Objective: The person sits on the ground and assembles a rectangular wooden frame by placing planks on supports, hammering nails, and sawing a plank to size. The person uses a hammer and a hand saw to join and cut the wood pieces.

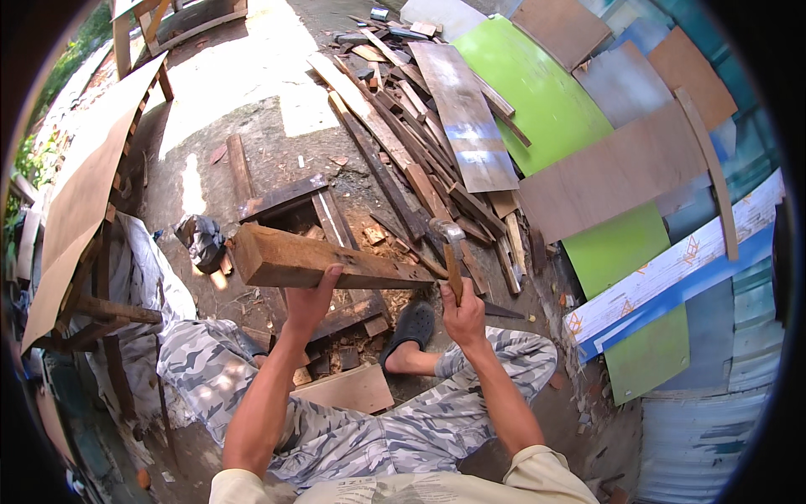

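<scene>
A thick, squared wooden beam (336, 262) lies across in front of me, its broad end to the left and its thinner-looking end to the right. My left hand (312, 302) grips it from below and the near side, left of its middle. In my right hand (463, 315) is a hammer (452, 252), the wooden handle upright and the metal head at the top. The hammer stands by the beam's right end; whether they touch I cannot tell. Beneath the beam, a low wooden frame (285, 198) rests on the ground among wood chips and offcuts.
A pile of wooden strips (395, 143) stretches away ahead. Plywood and green sheets (537, 101) lean at the right. A brown board-topped table (88, 197) stands left, near a crumpled black plastic bag (201, 242). A dark clog (411, 328) is on my foot close to the frame.
</scene>
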Demonstrator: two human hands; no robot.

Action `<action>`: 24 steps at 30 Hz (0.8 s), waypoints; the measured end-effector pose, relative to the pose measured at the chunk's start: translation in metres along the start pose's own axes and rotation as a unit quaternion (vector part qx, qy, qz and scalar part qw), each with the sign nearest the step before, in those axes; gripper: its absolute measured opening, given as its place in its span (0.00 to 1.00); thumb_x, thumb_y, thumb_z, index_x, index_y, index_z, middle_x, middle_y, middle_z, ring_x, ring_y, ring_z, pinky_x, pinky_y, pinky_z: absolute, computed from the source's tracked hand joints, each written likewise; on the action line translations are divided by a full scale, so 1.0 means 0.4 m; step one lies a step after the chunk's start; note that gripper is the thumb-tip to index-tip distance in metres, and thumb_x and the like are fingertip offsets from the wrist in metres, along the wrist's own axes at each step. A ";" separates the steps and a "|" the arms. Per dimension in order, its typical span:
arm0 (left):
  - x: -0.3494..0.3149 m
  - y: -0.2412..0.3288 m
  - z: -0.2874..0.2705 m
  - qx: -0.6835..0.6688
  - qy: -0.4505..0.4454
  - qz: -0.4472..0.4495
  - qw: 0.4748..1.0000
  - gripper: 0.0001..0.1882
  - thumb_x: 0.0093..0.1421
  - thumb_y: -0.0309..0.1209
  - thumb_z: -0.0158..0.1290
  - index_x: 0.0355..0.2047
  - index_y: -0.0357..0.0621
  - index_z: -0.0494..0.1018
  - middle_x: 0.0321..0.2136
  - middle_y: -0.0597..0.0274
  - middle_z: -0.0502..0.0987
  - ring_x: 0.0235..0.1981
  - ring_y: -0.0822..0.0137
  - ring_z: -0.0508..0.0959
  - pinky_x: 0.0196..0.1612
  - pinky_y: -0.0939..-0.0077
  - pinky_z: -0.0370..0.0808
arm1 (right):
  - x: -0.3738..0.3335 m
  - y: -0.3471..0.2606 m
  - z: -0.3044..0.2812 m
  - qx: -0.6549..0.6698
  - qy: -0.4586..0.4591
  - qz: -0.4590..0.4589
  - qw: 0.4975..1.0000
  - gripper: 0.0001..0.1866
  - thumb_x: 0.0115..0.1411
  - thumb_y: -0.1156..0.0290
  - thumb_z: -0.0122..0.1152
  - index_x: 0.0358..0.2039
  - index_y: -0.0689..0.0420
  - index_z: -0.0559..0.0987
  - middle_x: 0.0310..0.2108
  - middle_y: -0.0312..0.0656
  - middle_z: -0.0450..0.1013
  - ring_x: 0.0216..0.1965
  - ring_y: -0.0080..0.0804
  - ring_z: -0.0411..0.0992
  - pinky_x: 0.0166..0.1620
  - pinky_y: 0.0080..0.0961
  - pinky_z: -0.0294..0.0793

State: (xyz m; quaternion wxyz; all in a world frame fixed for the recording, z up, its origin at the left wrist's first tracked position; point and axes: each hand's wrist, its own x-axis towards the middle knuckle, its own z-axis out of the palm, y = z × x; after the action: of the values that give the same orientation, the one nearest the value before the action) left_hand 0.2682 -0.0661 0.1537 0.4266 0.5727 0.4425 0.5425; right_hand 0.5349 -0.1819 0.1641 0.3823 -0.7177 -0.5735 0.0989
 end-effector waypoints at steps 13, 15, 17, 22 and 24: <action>0.000 -0.056 -0.019 0.064 0.054 -0.060 0.995 0.16 0.60 0.32 0.65 0.42 0.32 0.76 0.38 0.54 0.81 0.40 0.63 0.80 0.47 0.65 0.76 | -0.116 0.126 0.072 -0.100 -0.106 0.154 0.977 0.18 0.70 0.56 0.53 0.44 0.60 0.71 0.26 0.63 0.76 0.32 0.68 0.76 0.32 0.58 0.73; -0.009 -0.060 -0.014 0.062 0.051 -0.063 0.995 0.16 0.60 0.31 0.64 0.42 0.32 0.76 0.38 0.54 0.81 0.40 0.63 0.80 0.47 0.66 0.76 | -0.049 0.060 0.030 -0.040 -0.016 0.029 0.999 0.18 0.71 0.56 0.53 0.45 0.60 0.72 0.25 0.60 0.76 0.31 0.65 0.77 0.30 0.56 0.73; -0.020 -0.063 -0.022 0.052 0.045 -0.052 0.996 0.15 0.59 0.30 0.64 0.42 0.32 0.76 0.38 0.55 0.81 0.40 0.64 0.80 0.47 0.67 0.76 | -0.010 -0.015 0.008 0.034 0.014 -0.005 0.999 0.16 0.70 0.59 0.56 0.45 0.60 0.73 0.23 0.57 0.75 0.28 0.63 0.77 0.27 0.51 0.72; -0.032 -0.050 -0.009 0.073 0.040 -0.006 0.997 0.16 0.58 0.29 0.64 0.42 0.32 0.76 0.38 0.56 0.80 0.39 0.65 0.80 0.47 0.68 0.76 | -0.078 0.053 0.101 0.039 -0.003 -0.011 0.999 0.14 0.68 0.61 0.58 0.42 0.59 0.71 0.22 0.60 0.74 0.28 0.65 0.76 0.27 0.55 0.71; -0.036 -0.053 -0.002 0.063 0.044 -0.015 0.997 0.16 0.58 0.29 0.65 0.43 0.32 0.75 0.38 0.56 0.80 0.39 0.65 0.80 0.47 0.67 0.76 | -0.119 0.124 0.144 -0.092 -0.135 0.115 0.980 0.16 0.69 0.57 0.56 0.40 0.59 0.70 0.23 0.63 0.74 0.29 0.69 0.75 0.30 0.60 0.71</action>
State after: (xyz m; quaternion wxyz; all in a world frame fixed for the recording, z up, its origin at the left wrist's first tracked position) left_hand 0.2663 -0.0750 0.1299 0.3779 0.5677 0.5027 0.5313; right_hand 0.5232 -0.2020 0.0776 0.2199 -0.7910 -0.5402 0.1845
